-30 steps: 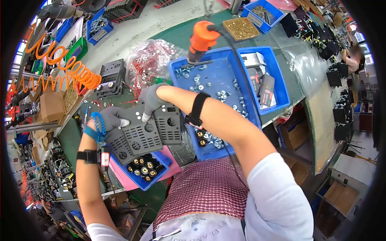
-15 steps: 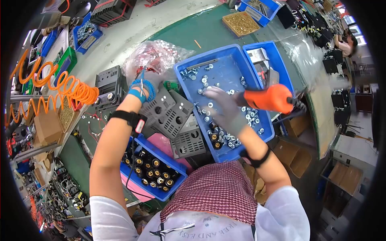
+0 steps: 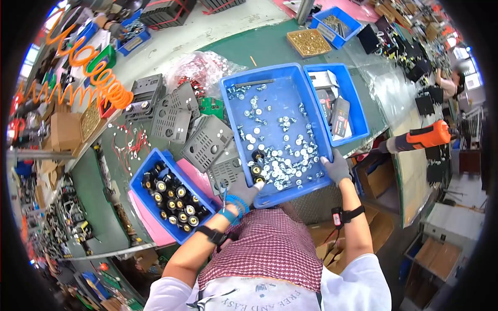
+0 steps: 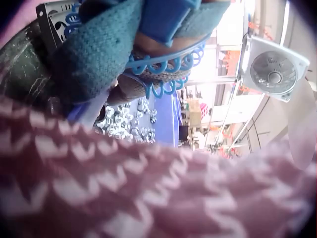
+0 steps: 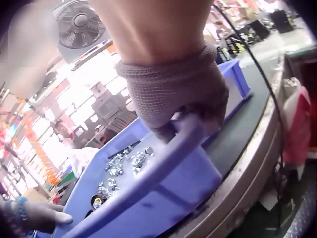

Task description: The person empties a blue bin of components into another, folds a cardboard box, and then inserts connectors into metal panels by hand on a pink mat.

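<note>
A large blue bin [image 3: 275,197] of loose screws lies at the table's front edge, and both gloved hands hold it. At its near left corner is my left hand [image 3: 243,191], the thumb over the rim; in the right wrist view this hand [image 5: 39,217] also meets the bin's corner. My right hand [image 3: 337,168] grips the right rim, thumb inside, and the right wrist view has the hand [image 5: 183,101] curled over the rim of the bin [image 5: 163,208]. Grey slotted plates [image 3: 207,142] lie left of the bin. In the left wrist view, cloth and the wristband hide most of the left hand.
Left of the plates, a smaller blue bin [image 3: 179,237] holds black knobs with brass centres. Another blue bin [image 3: 359,111] with boxes stands to the right. An orange power driver [image 3: 423,137] hangs at the right. Behind are a plastic bag [image 3: 199,70] and a green board [image 3: 211,107].
My left hand has come from the plates to the bin's near left corner. My right hand has left the driver and the screws and now grips the right rim. The driver hangs farther right.
</note>
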Demonstrator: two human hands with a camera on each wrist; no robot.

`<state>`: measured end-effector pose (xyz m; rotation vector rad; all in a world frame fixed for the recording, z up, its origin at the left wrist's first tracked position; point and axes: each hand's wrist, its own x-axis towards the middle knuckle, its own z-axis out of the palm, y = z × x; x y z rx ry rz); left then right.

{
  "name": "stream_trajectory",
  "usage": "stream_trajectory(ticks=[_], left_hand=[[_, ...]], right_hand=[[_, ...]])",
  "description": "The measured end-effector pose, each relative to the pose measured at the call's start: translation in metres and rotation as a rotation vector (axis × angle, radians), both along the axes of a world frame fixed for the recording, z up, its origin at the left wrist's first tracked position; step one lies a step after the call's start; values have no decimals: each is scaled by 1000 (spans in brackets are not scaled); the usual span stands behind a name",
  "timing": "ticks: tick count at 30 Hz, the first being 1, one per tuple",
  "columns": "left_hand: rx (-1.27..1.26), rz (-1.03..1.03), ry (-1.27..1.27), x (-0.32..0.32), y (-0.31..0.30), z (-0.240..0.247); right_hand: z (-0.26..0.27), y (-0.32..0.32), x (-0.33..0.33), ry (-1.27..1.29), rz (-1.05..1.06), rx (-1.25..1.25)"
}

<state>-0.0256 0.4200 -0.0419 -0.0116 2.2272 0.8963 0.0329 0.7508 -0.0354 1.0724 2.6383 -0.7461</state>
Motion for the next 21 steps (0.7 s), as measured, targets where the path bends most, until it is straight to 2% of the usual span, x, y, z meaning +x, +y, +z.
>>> stream_trajectory(ticks=[2, 4, 6, 8, 9, 10, 12, 16, 20, 21], left_hand=[[55, 107, 64, 4, 1, -12], [88, 244, 133, 9, -2, -11], [75, 204, 431, 7, 3, 21], [208, 343, 268, 8, 3, 52], [281, 372, 251, 18, 1, 58], [365, 392, 239, 26, -2, 63], [438, 354, 414, 59, -13, 70], [494, 489, 413, 111, -35, 118], [492, 514, 445, 137, -71, 151], [550, 599, 345, 147, -79, 160]], right_hand=[[6, 19, 1, 57, 180, -221], [15, 32, 3, 199, 201, -441], [41, 43, 0, 212, 220, -678], [67, 34, -6, 273, 47, -1010], [77, 34, -4, 254, 24, -1074], [91, 32, 2, 210, 50, -1079], [110, 23, 22, 307, 139, -966], [167, -13, 40, 288, 138, -1036], [206, -48, 39, 283, 351, -1004], [219, -59, 37, 286, 371, -1034]])
